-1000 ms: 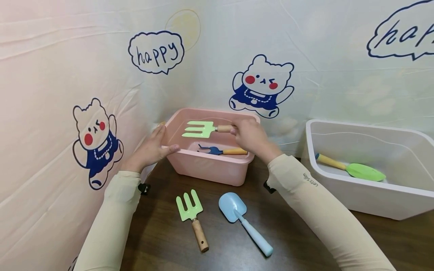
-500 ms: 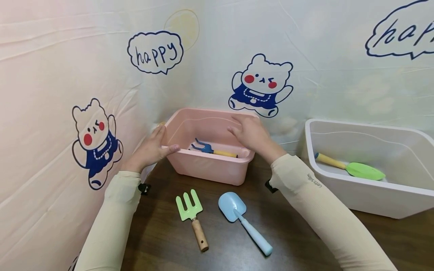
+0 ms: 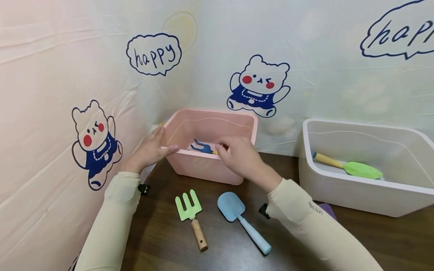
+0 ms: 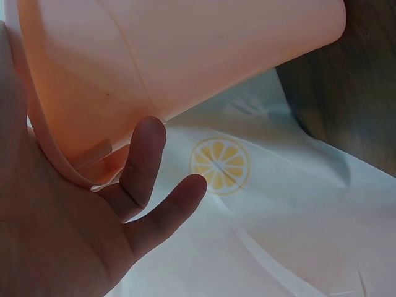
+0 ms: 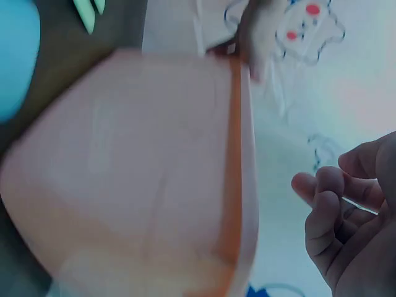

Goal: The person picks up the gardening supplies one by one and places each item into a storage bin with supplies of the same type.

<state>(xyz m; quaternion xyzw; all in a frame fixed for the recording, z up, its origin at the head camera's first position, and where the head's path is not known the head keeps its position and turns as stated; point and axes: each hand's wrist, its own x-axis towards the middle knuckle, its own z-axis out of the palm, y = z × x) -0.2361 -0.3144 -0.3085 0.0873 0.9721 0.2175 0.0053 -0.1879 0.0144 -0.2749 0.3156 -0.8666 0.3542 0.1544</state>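
The left hand (image 3: 149, 150) rests on the left corner of the pink bin (image 3: 205, 167), thumb along the front rim. In the left wrist view its fingers (image 4: 145, 161) are spread just outside the bin wall. Over the right part of the front rim hovers the right hand (image 3: 239, 156), holding nothing. Its fingers (image 5: 322, 216) hang loosely curled in the right wrist view. Inside the bin a blue hand cultivator (image 3: 202, 147) shows its tines, its handle mostly covered by the right hand. The bin's front wall hides part of its floor.
A green hand fork (image 3: 193, 218) with a wooden handle and a light blue hand shovel (image 3: 242, 220) lie on the table before the bin. To the right stands a white bin (image 3: 356, 197) holding a green trowel (image 3: 362, 170). A purple item (image 3: 327, 210) peeks out behind the right sleeve.
The right hand has let go of another green hand fork inside the pink bin, where it is now out of sight. It has then drawn back toward the front rim. The left hand stays put.
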